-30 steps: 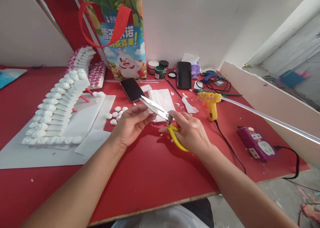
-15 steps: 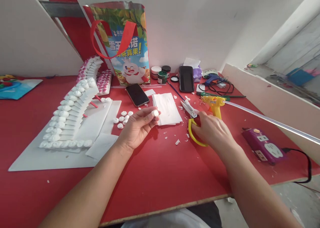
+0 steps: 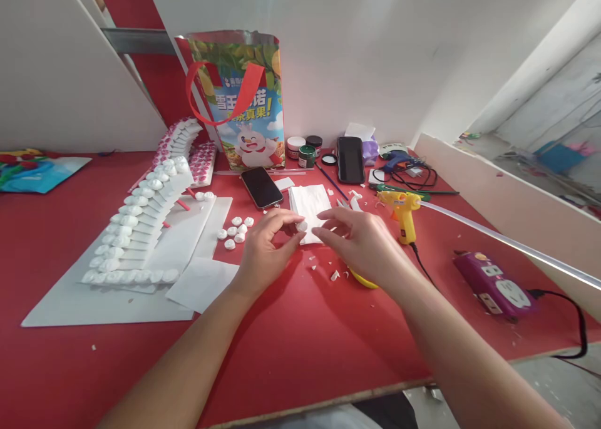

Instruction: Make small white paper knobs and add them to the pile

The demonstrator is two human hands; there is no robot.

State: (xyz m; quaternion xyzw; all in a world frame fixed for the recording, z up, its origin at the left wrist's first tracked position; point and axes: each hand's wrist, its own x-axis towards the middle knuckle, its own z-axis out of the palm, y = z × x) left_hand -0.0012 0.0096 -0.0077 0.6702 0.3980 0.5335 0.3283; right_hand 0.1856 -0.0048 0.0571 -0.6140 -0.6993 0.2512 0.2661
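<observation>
So left hand (image 3: pixel 268 248) pinches a white rosette (image 3: pixel 302 226) over the paper stack (image 3: pixel 310 197), probably fingertip-only to avoid crushing; right hand (image 3: pixel 364 238) hangs beside it, fingers apart, empty; scissors (image 3: pixel 364 280) right of the stack, likely parked for quick reach.

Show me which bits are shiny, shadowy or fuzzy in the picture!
Head view: the clear stick in the yellow glue gun gleams white; head view: soft shadows fall on the red table; head view: the small white piece being held looks too pale for detail.
</observation>
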